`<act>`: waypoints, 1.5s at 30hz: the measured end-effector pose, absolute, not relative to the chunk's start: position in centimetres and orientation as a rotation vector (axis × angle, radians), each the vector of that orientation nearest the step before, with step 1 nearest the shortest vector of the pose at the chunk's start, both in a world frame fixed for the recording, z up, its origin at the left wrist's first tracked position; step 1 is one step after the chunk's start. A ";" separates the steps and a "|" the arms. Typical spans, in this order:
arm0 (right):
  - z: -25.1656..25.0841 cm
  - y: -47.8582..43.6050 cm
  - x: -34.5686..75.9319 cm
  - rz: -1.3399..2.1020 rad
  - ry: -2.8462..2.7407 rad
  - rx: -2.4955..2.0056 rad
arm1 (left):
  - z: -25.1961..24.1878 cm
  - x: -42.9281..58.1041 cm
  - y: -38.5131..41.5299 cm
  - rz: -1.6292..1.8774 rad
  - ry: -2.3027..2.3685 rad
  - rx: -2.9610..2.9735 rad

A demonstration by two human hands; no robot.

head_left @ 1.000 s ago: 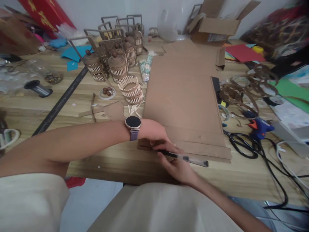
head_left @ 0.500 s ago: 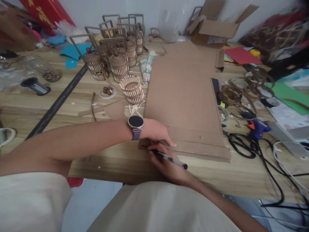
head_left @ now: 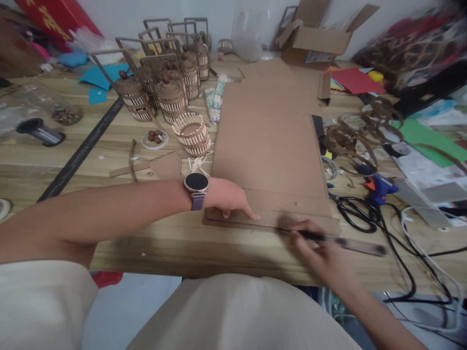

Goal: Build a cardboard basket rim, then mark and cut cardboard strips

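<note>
A large brown cardboard sheet (head_left: 268, 141) lies on the table before me, with a narrow cardboard strip (head_left: 270, 217) across its near end. My left hand (head_left: 233, 198), with a watch (head_left: 196, 183) on its wrist, presses down on the strip's left part, fingers stretched out. My right hand (head_left: 321, 248), somewhat blurred, grips a pen (head_left: 343, 241) with its tip end by the strip's near edge, right of my left hand. I cannot make out the tip or any drawn line clearly.
Several lidded stick baskets (head_left: 171, 95) with tall handles stand at the back left, an open basket (head_left: 192, 135) in front of them. Black scissors (head_left: 357, 214), a blue glue gun (head_left: 381, 188) and cables lie right. An open cardboard box (head_left: 317, 41) stands at the back.
My right hand has slid the pen rightward along the strip's near edge, away from my left hand. My left hand stays on the strip. The view has shifted slightly right.
</note>
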State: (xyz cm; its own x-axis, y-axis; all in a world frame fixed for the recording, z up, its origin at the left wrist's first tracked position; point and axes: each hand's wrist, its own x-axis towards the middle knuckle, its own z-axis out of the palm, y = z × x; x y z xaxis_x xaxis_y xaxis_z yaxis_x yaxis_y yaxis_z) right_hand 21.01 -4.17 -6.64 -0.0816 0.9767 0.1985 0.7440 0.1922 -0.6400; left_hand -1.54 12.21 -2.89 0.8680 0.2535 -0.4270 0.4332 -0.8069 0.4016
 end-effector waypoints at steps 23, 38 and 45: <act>-9.9 0.6 19.0 0.333 -2.334 -1.208 | -5.0 -11.3 9.8 -0.267 0.739 2.613; -10.2 0.3 18.6 0.354 -2.216 -1.188 | -6.2 -12.2 9.4 -0.083 0.527 2.854; -10.3 0.0 18.4 0.361 -2.206 -1.209 | -6.2 -12.4 9.1 -0.109 0.549 2.860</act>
State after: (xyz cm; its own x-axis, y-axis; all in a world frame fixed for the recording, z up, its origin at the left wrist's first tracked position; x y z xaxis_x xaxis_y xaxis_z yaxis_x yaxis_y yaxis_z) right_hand 18.36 0.00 -10.28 -0.4126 0.8338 0.3669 0.6732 0.5504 -0.4938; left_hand -12.36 9.07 -6.17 0.9272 0.3566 -0.1149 0.3734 -0.9042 0.2072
